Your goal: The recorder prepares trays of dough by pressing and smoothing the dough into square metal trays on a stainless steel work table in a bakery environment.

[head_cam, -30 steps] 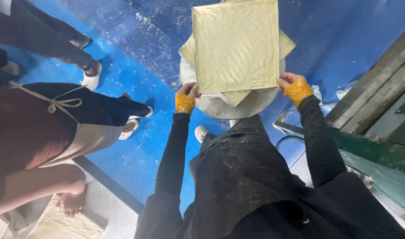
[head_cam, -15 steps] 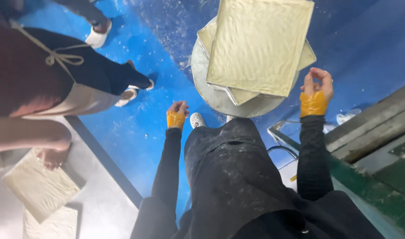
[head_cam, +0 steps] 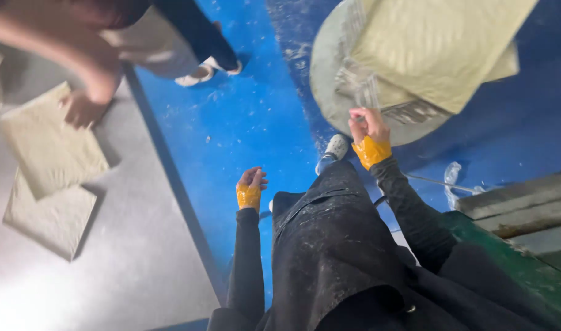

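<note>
A stack of square pale-yellow sheets (head_cam: 439,49) lies on a round grey stand (head_cam: 329,92) over the blue floor. My right hand (head_cam: 366,125), orange tape at its wrist, is closed at the stack's near edge on a blurred translucent film (head_cam: 360,86). Away from the stand, my left hand (head_cam: 251,182) hangs over the floor with loosely curled fingers and nothing in it. A dusty black apron (head_cam: 329,245) covers my front.
A grey table (head_cam: 127,257) at the left carries two more square sheets (head_cam: 50,147) (head_cam: 50,217). A co-worker's hand (head_cam: 81,107) rests on the upper one, their shoes (head_cam: 200,73) beyond. A green metal frame (head_cam: 507,245) stands at right, with crumpled plastic (head_cam: 452,175) on the floor.
My left hand has dropped away from the stack to my side. My right hand has shifted along the stack's near edge and closed. The view has swung left onto the table.
</note>
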